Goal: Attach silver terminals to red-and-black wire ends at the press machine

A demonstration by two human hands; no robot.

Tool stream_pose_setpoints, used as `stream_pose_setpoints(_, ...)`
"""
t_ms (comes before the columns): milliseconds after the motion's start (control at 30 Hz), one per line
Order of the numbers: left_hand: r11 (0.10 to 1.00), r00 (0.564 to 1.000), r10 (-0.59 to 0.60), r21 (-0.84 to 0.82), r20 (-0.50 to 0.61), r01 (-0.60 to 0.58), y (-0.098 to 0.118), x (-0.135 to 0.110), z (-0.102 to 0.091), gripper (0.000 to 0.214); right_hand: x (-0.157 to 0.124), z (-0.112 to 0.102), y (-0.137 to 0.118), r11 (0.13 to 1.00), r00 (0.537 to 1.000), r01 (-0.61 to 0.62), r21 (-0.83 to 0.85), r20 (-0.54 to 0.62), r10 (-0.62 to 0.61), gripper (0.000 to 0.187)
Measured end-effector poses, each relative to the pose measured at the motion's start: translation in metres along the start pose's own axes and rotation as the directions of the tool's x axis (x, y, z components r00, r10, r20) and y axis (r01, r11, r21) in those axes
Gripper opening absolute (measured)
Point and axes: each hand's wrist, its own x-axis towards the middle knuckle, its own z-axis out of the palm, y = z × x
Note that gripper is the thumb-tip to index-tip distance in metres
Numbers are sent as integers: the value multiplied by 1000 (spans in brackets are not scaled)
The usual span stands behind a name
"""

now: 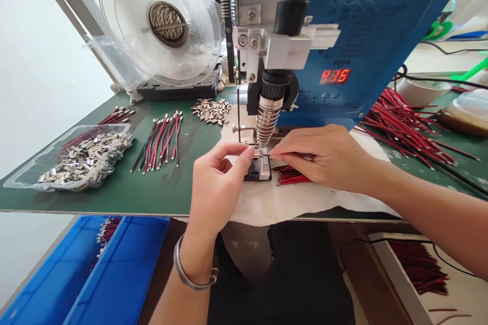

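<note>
Under the tip of a soldering machine's iron (269,117), both hands meet at a small metal fixture (264,168). My left hand (221,183) is closed in a pinch at the fixture's left side; what its fingertips hold is too small and covered to make out. From the right, my right hand (331,157) pinches a thin wire (301,155), its end pointing at the spot below the iron. Beneath that hand lies a bundle of red and black wires (292,175) on a white cloth (305,203).
On the green table (160,195) are a clear tray of metal connectors (87,162), a row of wires with connectors (162,137) and a connector pile (211,110). A blue machine housing (343,35) stands behind. More red wires (404,127) lie right; a blue bin (114,269) sits below left.
</note>
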Motion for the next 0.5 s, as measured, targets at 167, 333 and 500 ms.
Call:
stream_pose_setpoints(167,989,998,57,138,-41,-51,5,0,-20,23,0,0,0,1000,1000,14,-15,-4,-14,29)
stream_pose_setpoints(333,1000,993,-14,-13,118,16,-5,7,-44,28,0,0,0,1000,1000,-14,-18,13,14,30)
stream_pose_setpoints(500,995,992,-43,-81,120,53,-14,8,-49,32,0,-1,-1,1000,1000,-9,-20,16,10,30)
